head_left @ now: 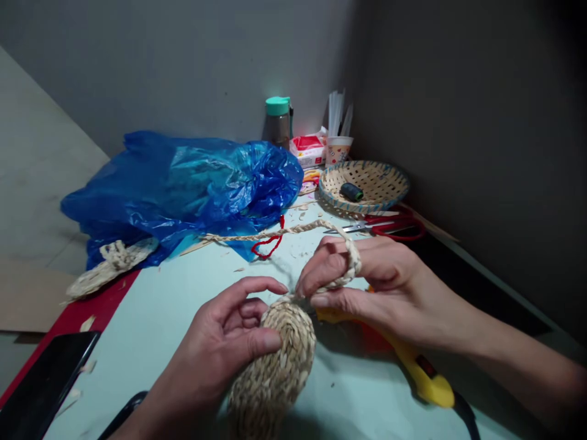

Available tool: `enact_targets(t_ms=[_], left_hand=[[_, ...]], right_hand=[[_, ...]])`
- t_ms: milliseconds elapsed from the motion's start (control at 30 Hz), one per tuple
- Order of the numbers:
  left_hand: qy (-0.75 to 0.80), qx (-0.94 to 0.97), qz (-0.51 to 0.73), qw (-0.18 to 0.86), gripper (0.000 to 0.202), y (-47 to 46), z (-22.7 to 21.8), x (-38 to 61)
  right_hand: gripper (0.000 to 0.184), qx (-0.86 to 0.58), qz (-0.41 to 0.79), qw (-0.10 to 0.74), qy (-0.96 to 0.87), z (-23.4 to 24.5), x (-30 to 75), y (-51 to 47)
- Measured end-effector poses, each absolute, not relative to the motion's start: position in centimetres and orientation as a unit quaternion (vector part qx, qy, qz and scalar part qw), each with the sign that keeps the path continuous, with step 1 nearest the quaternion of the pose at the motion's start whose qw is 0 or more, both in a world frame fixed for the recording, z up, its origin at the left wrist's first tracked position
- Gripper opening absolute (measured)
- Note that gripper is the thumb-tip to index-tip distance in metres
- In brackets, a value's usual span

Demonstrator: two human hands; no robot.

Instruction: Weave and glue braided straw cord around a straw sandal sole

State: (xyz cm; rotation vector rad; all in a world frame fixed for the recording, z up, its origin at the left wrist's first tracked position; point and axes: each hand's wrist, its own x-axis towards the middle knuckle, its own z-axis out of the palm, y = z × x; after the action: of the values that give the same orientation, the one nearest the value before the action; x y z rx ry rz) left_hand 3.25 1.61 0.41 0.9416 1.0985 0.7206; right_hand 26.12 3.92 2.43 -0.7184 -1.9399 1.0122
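My left hand [243,327] grips a woven straw sole [288,348] by its left side, thumb on the face and fingers behind. It stands tilted up at the front of the table. My right hand [362,281] pinches a braided straw cord [351,253] close to the sole's upper edge. From there the cord loops over the fingers and trails left across the table. Beneath the right hand lies a yellow glue gun [426,379] with a dark cable; its front part is mostly hidden by the hand.
A blue plastic bag [192,183] and a finished-looking straw slipper [112,266] lie left. Red-handled scissors [394,226], red yarn [270,247] and a woven basket [380,180] with a dark thread spool [351,192] are beyond. A bottle [277,122], paper cup [338,150] and black phone [50,379] surround the table.
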Motion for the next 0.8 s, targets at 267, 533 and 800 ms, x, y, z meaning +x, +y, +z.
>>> enact_targets(t_ms=[267,533,800], left_hand=[[0.485,0.399,0.343,0.699,0.038,1.82,0.38,3.1],[0.484,0.383,0.371,0.693,0.034,1.86,0.67,3.34],[0.489,0.397,0.372,0.682,0.037,1.88,0.16,2.84]], right_hand=[[0.007,-0.271,0.347,0.439,-0.783,2.04,25.88,3.83],[0.011,-0.289,0.315,0.445,-0.787,2.22,25.47,3.5],[0.012,-0.282,0.276,0.454,-0.799,1.97,25.52,3.05]])
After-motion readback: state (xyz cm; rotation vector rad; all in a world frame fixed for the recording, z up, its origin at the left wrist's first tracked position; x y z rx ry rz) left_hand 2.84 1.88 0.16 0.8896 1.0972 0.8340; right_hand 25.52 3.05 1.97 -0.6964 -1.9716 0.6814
